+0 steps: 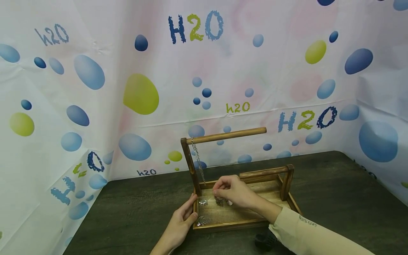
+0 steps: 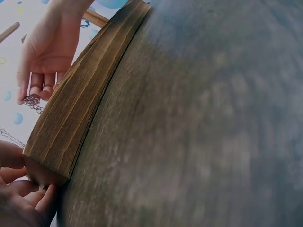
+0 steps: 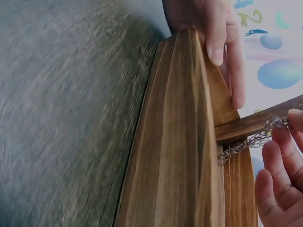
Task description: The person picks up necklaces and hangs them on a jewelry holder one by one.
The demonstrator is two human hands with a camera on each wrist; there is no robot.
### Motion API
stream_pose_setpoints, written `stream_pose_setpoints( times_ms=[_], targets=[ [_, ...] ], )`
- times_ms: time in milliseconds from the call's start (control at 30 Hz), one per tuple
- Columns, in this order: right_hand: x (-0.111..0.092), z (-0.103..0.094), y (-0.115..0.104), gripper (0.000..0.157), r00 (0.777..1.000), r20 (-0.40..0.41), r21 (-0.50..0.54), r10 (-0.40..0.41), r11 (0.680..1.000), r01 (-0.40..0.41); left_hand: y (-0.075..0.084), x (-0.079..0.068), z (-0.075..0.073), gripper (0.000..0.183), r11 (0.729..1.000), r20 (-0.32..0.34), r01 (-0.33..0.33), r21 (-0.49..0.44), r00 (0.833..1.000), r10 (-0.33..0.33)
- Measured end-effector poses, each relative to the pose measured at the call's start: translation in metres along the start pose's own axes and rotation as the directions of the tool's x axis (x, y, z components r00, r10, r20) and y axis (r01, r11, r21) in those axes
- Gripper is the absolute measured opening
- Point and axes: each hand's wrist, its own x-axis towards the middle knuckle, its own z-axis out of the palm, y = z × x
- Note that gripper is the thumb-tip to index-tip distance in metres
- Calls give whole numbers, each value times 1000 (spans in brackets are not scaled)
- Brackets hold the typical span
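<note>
A wooden jewelry stand (image 1: 236,224) has a shallow tray with an upper bar and a lower bar above it. My left hand (image 1: 180,219) holds its front left corner, thumb and fingers on the wood. Above the tray my right hand (image 1: 237,193) pinches a silver chain (image 3: 251,141) between thumb and fingertips; in the right wrist view its links trail down to the tray's rim. A second chain (image 1: 198,159) hangs from the left end of the upper bar (image 1: 229,135). Small silver jewelry (image 1: 202,221) lies in the tray's left part.
The stand rests on a dark wooden table (image 1: 134,209). A black object (image 1: 264,242), too dark to identify, lies in front of it near my right sleeve. A white backdrop (image 1: 178,63) printed with colored drops rises behind and beside the table.
</note>
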Motion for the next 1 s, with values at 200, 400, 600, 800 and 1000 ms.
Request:
stream_pose_setpoints(
  times_ms=[200, 400, 600, 800, 1000],
  targets=[
    [1, 4, -5, 13, 999, 25, 60, -24, 998, 23, -1, 0, -1, 59, 1000, 4, 0, -6, 1000, 0],
    [3, 7, -10, 14, 999, 46, 205, 13, 979, -22, -1, 0, -1, 59, 1000, 3, 0, -7, 1000, 0],
    [6, 10, -16, 16, 999, 36, 287, 35, 957, -44, -1, 1, -1, 59, 1000, 5, 0, -10, 1000, 0],
    [7, 12, -20, 16, 999, 32, 339, 43, 939, -51, -1, 1, 0, 58, 1000, 3, -10, -6, 1000, 11],
    [8, 14, -24, 22, 998, 30, 381, 50, 923, -57, 0, 1, 0, 58, 1000, 2, -11, 0, 1000, 11]
  ],
)
